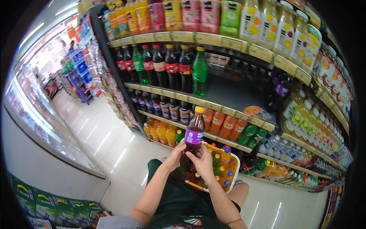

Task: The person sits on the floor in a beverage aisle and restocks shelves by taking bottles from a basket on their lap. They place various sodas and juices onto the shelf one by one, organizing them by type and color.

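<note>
Between my two hands, a dark soda bottle [195, 126] with a yellow cap and purple label stands upright, slightly tilted. My left hand [175, 155] grips its lower left side. On its lower right, my right hand [201, 161] closes round it, thumb across the front. Just below and to the right is a yellow and white basket [236, 168] holding several bottles with blue, yellow and green caps. Part of another dark bottle [178, 174] shows under my wrists, partly hidden.
Ahead, a shelf [236, 91] carries cola bottles [172, 68] and a green bottle [200, 70] on its left, with a bare stretch beside them. Orange soda bottles [217, 122] fill a lower tier. Juice bottles [284, 30] line the top. Green packages [45, 202] lie lower left.
</note>
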The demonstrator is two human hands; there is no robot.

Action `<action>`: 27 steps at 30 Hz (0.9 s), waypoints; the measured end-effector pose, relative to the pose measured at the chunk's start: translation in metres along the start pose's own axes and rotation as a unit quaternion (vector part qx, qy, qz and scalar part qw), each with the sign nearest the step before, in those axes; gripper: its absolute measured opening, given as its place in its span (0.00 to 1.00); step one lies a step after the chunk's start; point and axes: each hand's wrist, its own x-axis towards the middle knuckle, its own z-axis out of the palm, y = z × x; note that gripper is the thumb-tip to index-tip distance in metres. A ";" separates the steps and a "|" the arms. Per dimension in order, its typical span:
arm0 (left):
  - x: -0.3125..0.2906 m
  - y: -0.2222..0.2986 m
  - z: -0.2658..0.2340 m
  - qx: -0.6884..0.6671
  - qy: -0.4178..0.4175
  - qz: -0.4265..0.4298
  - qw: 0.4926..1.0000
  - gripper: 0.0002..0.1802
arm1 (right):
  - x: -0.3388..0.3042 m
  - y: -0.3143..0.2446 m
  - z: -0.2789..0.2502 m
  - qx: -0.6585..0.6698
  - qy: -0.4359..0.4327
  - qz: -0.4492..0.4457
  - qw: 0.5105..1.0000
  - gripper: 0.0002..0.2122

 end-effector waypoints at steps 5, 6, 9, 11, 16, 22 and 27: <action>0.020 0.001 0.033 0.185 0.013 0.075 0.980 0.30 | -0.020 -0.036 -0.009 -0.131 0.137 -0.050 0.981 0.27; 0.023 0.002 0.045 0.170 0.012 0.094 0.981 0.29 | -0.021 -0.040 -0.016 -0.141 0.145 -0.040 0.979 0.26; 0.035 -0.003 0.061 0.181 0.055 0.127 0.974 0.23 | -0.020 -0.047 -0.033 -0.139 0.139 -0.020 0.980 0.26; 0.043 -0.002 0.074 0.171 0.022 0.152 0.973 0.21 | -0.016 -0.042 -0.049 -0.100 0.111 -0.072 0.986 0.28; 0.074 0.020 0.128 0.335 -0.122 0.295 0.887 0.23 | -0.023 -0.087 -0.093 -0.130 0.156 -0.148 0.968 0.32; 0.099 0.043 0.196 0.431 -0.127 0.321 0.833 0.22 | 0.014 -0.129 -0.179 -0.122 0.308 -0.285 0.899 0.25; 0.142 0.014 0.205 0.379 -0.162 0.252 0.876 0.24 | 0.049 -0.156 -0.263 -0.206 0.403 -0.302 0.839 0.28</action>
